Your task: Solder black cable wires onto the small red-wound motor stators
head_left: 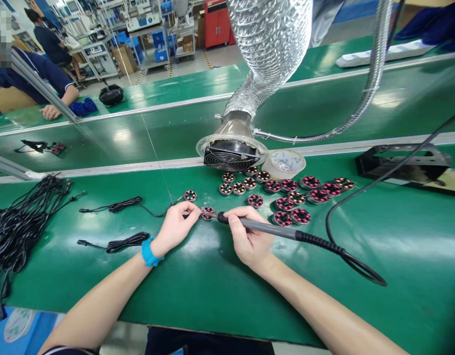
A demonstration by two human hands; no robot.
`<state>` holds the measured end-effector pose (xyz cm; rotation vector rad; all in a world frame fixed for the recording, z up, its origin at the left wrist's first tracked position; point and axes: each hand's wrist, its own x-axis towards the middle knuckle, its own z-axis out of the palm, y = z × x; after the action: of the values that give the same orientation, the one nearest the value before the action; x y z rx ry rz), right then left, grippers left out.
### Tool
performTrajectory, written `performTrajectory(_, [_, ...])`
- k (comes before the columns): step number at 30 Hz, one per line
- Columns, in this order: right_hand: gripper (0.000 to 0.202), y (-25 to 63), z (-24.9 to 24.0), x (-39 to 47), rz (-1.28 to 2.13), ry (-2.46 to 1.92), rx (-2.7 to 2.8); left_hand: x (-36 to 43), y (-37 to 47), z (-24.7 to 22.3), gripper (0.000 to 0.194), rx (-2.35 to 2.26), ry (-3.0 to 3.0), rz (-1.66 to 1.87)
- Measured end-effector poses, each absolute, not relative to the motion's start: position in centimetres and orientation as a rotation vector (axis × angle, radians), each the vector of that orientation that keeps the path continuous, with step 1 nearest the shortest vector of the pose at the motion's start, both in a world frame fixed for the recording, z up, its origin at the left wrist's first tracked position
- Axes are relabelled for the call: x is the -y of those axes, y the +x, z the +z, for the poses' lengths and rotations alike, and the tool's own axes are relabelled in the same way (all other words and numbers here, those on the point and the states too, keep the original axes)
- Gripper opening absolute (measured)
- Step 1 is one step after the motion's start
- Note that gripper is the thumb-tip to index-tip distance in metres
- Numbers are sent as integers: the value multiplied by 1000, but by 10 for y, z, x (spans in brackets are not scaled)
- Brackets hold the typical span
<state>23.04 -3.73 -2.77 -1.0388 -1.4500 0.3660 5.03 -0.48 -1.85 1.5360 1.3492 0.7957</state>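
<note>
My right hand (pixel 251 236) grips a grey soldering iron (pixel 270 228) like a pen. Its tip reaches a small round motor stator (pixel 207 213) with dark pink windings, lying on the green bench. At the left edge of that stator, my left hand (pixel 179 222) is closed in a pinch; what sits between the fingertips is too small to make out. Just beyond it lies a stator with copper-coloured windings (pixel 190 195), with a coiled black cable (pixel 126 204) leading towards it. Another coiled cable (pixel 127 242) runs towards my left wrist, its end hidden. A thin strand hangs down near my left knuckles.
Several stators (pixel 283 203) stand grouped at the right, below a fume extractor nozzle (pixel 231 148). Behind them is a round translucent tub (pixel 284 163). A heap of black cables (pixel 23 222) covers the left side. The iron's cord loops at right, near a black holder (pixel 401 165). A co-worker's hand (pixel 51 112) rests beyond.
</note>
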Motion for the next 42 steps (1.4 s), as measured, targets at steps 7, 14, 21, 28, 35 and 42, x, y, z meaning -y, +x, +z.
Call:
performTrajectory(7, [18,231,-28,37,361,-1100,1404,4,48,-23,27,-1343,1550,798])
performTrajectory(14, [14,230,-31,36,370,-1068,1385,5,48,-22,25,-1345,1553,789])
performTrajectory(21, [14,229,-29,36,394,-1090,1404,5,48,-23,26,-1341,1552,786])
performTrajectory(28, [26,220,-34,24,452,-1006,1647,5,50,-19,28,-1285,1495,805])
performTrajectory(35, [42,214,-52,16,426,-982,1782,6,49,-23,29,-1227,1517,822])
performTrajectory(42, [41,213,-51,15,390,-972,1829,5,47,-18,25,-1197,1577,782])
